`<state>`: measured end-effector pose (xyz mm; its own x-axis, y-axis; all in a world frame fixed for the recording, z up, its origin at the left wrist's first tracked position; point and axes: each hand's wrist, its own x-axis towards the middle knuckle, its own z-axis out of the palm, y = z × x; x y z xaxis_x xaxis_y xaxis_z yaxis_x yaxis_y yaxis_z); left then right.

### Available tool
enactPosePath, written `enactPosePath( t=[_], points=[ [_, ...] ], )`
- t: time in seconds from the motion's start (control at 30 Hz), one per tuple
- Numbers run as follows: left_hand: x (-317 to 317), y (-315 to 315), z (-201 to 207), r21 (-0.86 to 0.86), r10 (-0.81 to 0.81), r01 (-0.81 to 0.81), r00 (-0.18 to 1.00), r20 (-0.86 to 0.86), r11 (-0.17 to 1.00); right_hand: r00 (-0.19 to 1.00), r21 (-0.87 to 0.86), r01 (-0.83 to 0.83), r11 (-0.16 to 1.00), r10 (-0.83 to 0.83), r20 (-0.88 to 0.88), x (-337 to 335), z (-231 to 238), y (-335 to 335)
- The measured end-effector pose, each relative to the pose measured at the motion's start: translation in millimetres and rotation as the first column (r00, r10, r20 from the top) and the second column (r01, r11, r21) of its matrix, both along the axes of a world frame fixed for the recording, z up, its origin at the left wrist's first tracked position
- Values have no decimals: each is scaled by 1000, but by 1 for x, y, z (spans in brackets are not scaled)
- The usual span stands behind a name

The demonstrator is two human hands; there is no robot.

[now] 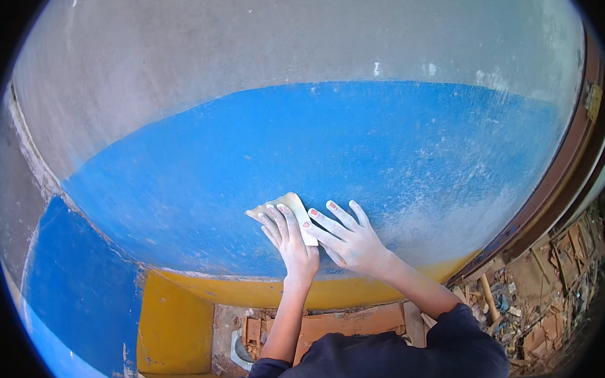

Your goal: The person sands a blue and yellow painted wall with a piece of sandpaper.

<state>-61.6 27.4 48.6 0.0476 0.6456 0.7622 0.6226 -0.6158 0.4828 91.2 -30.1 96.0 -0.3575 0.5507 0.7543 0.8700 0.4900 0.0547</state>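
Pale sheet (292, 200) is under my left hand (297, 252), against the blue wall section (327, 140). Left fingers extended over it, not clenched; thumb hidden, can't tell if it's pinching. Right hand (359, 244) has hold of nothing: fingers spread, one fingertip at the sheet's right edge, contact there hard to call.

Handling, my read: very light, thin, bends easily but a bit springy, like stiff paper. Corner left of my fingers looks curled or folded, so edges should lift or tear first. White dust on my fingers probably costs grip. Best hold: flat fingers across the middle, thumb on the near edge, never one corner alone.

Materials: blue paint is scuffed, chalky haze right of my fingers. Grey wall (296, 34) beyond my fingertips is matte, patchy. Smooth yellow band (347, 292) below, by the wrists. Brown frame (579, 133) far right, straight-edged. Rubble (530, 307) lower right: jagged, mixed.
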Motion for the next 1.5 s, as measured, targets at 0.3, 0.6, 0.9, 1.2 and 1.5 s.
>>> enactPosePath(
  t=[0.3, 0.6, 0.9, 1.2, 1.5],
  points=[
    [56, -28, -11, 148, -63, 123, 931, -360, 981, 927, 274, 350, 896, -291, -235, 70, -58, -29],
    [116, -38, 62, 86, -457, 590, 701, -548, 803, 800, 157, 546, 823, -456, -390, 92, -52, -57],
    [185, -64, 108, 114, -646, 784, 576, -501, 610, 586, 210, 769, 604, -536, -608, 181, -27, -45],
    [208, -69, 57, 44, -346, 437, 768, -539, 899, 289, -272, 811, 518, -758, -584, 167, -132, -73],
    [286, -105, 55, -29, -250, 271, 835, -490, 962, 578, 207, 743, 636, -455, -677, 368, -19, -103]
  ],
)
